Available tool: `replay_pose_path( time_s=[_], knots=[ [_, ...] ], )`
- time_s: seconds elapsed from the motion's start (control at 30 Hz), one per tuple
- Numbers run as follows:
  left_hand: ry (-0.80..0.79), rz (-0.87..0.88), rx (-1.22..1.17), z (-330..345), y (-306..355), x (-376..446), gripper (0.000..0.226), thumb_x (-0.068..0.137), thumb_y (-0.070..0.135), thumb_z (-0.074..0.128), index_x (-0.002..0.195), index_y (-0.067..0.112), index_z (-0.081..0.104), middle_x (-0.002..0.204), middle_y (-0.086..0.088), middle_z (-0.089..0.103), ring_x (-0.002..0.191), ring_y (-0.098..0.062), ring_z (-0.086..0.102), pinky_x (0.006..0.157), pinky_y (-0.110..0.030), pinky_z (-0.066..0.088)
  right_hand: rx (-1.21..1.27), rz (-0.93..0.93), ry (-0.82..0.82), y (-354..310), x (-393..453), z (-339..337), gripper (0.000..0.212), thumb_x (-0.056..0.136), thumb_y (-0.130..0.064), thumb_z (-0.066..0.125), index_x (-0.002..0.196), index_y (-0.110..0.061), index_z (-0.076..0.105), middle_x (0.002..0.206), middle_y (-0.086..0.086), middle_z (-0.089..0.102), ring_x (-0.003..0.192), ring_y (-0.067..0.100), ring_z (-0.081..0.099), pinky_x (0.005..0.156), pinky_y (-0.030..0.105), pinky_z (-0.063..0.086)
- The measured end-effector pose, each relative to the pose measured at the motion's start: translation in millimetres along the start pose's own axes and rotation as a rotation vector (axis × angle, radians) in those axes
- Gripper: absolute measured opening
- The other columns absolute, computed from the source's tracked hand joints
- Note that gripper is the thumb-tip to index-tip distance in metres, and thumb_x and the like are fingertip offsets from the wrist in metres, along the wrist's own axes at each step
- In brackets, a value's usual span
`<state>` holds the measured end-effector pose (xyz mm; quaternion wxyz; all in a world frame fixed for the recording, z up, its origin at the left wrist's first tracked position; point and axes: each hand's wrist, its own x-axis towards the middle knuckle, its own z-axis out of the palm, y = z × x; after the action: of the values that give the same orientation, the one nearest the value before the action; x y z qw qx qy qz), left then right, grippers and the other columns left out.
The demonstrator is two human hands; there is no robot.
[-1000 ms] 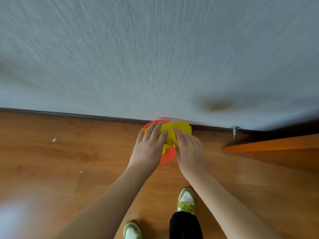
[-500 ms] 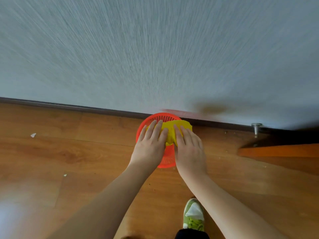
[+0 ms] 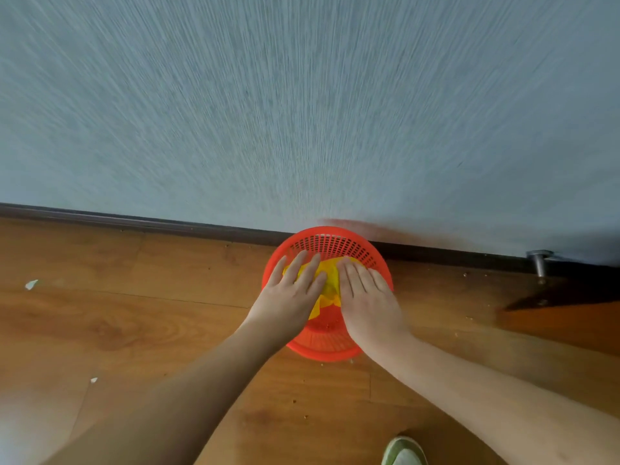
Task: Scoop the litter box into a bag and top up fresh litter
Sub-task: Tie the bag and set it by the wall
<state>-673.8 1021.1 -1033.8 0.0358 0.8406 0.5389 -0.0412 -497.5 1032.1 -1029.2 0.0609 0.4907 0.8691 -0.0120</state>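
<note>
Against the skirting board, I have both hands over the red perforated plastic basket (image 3: 327, 245) on the wooden floor (image 3: 134, 313). My left hand (image 3: 291, 297) and right hand (image 3: 365, 298) press the crumpled yellow plastic bag (image 3: 328, 280) into it, fingers straight and flat. I judge the bag is only being fitted; no litter box, scooping or fresh litter shows yet.

No readable text, no labels, no brands, no numbers anywhere in view
</note>
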Motion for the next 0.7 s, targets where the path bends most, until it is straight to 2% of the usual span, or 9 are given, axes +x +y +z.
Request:
replay_pose_path(
  time_s=[0.1, 0.2, 0.27, 0.37, 0.47, 0.57, 0.63, 0.7],
  knots=[
    [-0.017, 0.026, 0.025, 18.1, -3.5, 4.8, 0.052, 0.077, 0.013, 0.070, 0.128, 0.007, 0.061, 0.143, -0.016, 0.051, 0.133, -0.039, 0.047, 0.104, -0.055, 0.040, 0.036, 0.058, -0.026, -9.7, 7.7, 16.8, 0.056, 0.092, -0.014, 0.019, 0.138, 0.007, 0.042, 0.141, 0.025, 0.046, 0.127, 0.037, 0.050, 0.103, 0.048, 0.044],
    [0.003, 0.055, 0.048, 33.3, -8.4, 8.9, 0.047, 0.081, 0.014, 0.066, 0.127, 0.007, 0.061, 0.142, -0.016, 0.052, 0.132, -0.038, 0.048, 0.104, -0.055, 0.041, 0.018, 0.057, -0.022, -10.2, 15.7, 30.4, 0.057, 0.089, -0.015, 0.020, 0.132, 0.006, 0.051, 0.134, 0.024, 0.054, 0.117, 0.036, 0.058, 0.096, 0.046, 0.049],
    [0.062, 0.094, 0.072, 39.7, -12.7, 9.3, 0.037, 0.086, 0.015, 0.051, 0.120, 0.009, 0.065, 0.135, -0.016, 0.059, 0.126, -0.037, 0.054, 0.100, -0.054, 0.046, -0.009, 0.036, -0.026, -6.6, 21.8, 37.3, 0.056, 0.088, -0.015, 0.022, 0.128, 0.005, 0.056, 0.129, 0.023, 0.059, 0.112, 0.035, 0.061, 0.092, 0.044, 0.052],
    [0.106, 0.141, 0.091, 39.9, -21.6, 14.3, 0.048, 0.088, 0.019, 0.030, 0.118, 0.010, 0.066, 0.129, -0.015, 0.063, 0.121, -0.036, 0.059, 0.099, -0.051, 0.048, -0.058, 0.012, -0.007, -0.3, 31.4, 41.6, 0.054, 0.086, -0.013, 0.025, 0.123, 0.004, 0.061, 0.121, 0.021, 0.064, 0.103, 0.033, 0.065, 0.085, 0.041, 0.053],
    [0.149, 0.166, 0.117, 37.3, -29.0, 24.7, 0.051, 0.088, 0.019, 0.029, 0.123, 0.009, 0.064, 0.129, -0.016, 0.063, 0.120, -0.036, 0.059, 0.100, -0.051, 0.047, -0.085, 0.014, 0.002, 2.7, 38.8, 43.0, 0.054, 0.084, -0.013, 0.026, 0.118, 0.003, 0.064, 0.114, 0.020, 0.067, 0.096, 0.032, 0.066, 0.081, 0.040, 0.054],
    [0.166, 0.175, 0.144, 36.3, -28.1, 31.6, 0.046, 0.090, 0.021, 0.037, 0.127, 0.008, 0.062, 0.131, -0.017, 0.062, 0.122, -0.035, 0.058, 0.103, -0.050, 0.046, -0.095, 0.006, -0.016, 1.2, 41.0, 45.3, 0.055, 0.082, -0.015, 0.026, 0.118, 0.002, 0.065, 0.115, 0.018, 0.068, 0.096, 0.031, 0.067, 0.079, 0.040, 0.055],
    [0.179, 0.171, 0.137, 37.1, -27.0, 34.7, 0.044, 0.093, 0.029, 0.041, 0.126, 0.008, 0.062, 0.131, -0.017, 0.062, 0.122, -0.035, 0.058, 0.104, -0.050, 0.045, -0.083, 0.003, -0.025, -0.9, 39.1, 44.4, 0.054, 0.083, -0.016, 0.028, 0.119, 0.002, 0.064, 0.116, 0.018, 0.067, 0.100, 0.031, 0.066, 0.083, 0.041, 0.054],
    [0.172, 0.163, 0.141, 36.8, -27.3, 37.6, 0.049, 0.094, 0.036, 0.037, 0.125, 0.008, 0.063, 0.130, -0.017, 0.062, 0.122, -0.035, 0.058, 0.104, -0.049, 0.045, -0.088, -0.004, 0.007, -0.1, 34.9, 41.8, 0.046, 0.087, -0.021, 0.042, 0.123, 0.001, 0.062, 0.120, 0.017, 0.065, 0.106, 0.031, 0.064, 0.090, 0.042, 0.053]
  ],
)
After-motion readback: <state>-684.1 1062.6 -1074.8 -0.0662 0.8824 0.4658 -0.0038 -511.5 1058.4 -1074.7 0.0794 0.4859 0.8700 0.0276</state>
